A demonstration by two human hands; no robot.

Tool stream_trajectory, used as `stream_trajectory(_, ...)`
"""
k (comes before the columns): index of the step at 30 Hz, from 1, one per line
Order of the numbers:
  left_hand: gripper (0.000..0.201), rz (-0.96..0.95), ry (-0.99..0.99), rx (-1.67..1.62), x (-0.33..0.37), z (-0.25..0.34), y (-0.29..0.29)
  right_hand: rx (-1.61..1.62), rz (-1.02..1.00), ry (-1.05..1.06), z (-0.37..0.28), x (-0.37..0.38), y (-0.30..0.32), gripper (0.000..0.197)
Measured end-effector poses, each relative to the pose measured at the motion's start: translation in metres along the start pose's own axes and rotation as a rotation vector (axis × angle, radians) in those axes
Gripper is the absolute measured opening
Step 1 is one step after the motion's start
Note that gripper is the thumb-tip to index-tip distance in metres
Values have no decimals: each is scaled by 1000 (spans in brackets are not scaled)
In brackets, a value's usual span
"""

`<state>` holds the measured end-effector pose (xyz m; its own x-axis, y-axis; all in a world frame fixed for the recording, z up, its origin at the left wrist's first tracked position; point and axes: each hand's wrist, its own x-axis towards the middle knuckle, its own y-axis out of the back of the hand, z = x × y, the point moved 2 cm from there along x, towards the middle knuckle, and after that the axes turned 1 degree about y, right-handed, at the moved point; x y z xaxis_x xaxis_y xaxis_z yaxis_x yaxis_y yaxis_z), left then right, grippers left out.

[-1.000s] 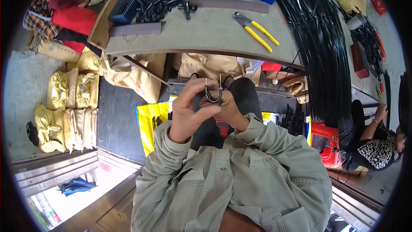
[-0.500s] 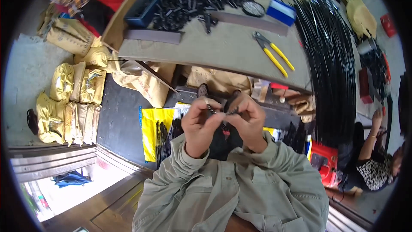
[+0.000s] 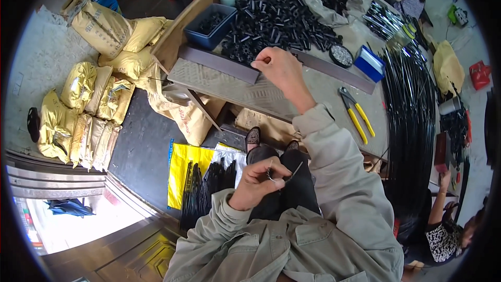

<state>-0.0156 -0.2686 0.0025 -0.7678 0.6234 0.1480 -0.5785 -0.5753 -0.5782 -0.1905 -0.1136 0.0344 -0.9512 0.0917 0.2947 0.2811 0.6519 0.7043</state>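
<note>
Low over my lap, my left hand point(image 3: 251, 187) pinches a thin dark strip point(image 3: 295, 172) that sticks out past the thumb; a fine wire-like end shows by the fingers. Reaching out over the worktable, my right hand point(image 3: 286, 75) has its fingers closed beside the near edge of a heap of short black tubes point(image 3: 282, 18). Whatever those fingertips hold, if anything, is hidden. Two flat grey-brown bars, a left one point(image 3: 219, 65) and a right one point(image 3: 339, 73), border the heap.
Yellow-handled pliers point(image 3: 357, 115) lie on the table near long black strips point(image 3: 409, 115). A blue bin point(image 3: 209, 28), a round dish point(image 3: 341, 56) and a blue box point(image 3: 369, 63) stand around the heap. Stacked sacks point(image 3: 78, 125) line the left. Another person point(image 3: 443, 230) sits at the right.
My hands, together over my lap before, have parted. The right one has reached forward to the table by the tubes; the left has dropped slightly, keeping the strip. The view has shifted too.
</note>
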Motion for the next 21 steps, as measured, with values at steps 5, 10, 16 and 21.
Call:
stream_trajectory(5, 16, 76, 55, 10, -6, -2, 2, -251, 59, -7, 1, 14, -26, 14)
stream_trajectory(10, 15, 109, 61, 4, -8, -3, 2, -103, 53, -77, -9, 2, -11, 15)
stream_trajectory(16, 21, 257, 11, 6, 8, -8, -6, 1018, -237, -157, -32, -97, 79, 10)
stream_trajectory(21, 26, 248, -24, -126, 35, -10, -44, 859, -302, -80, -39, -143, 117, 9)
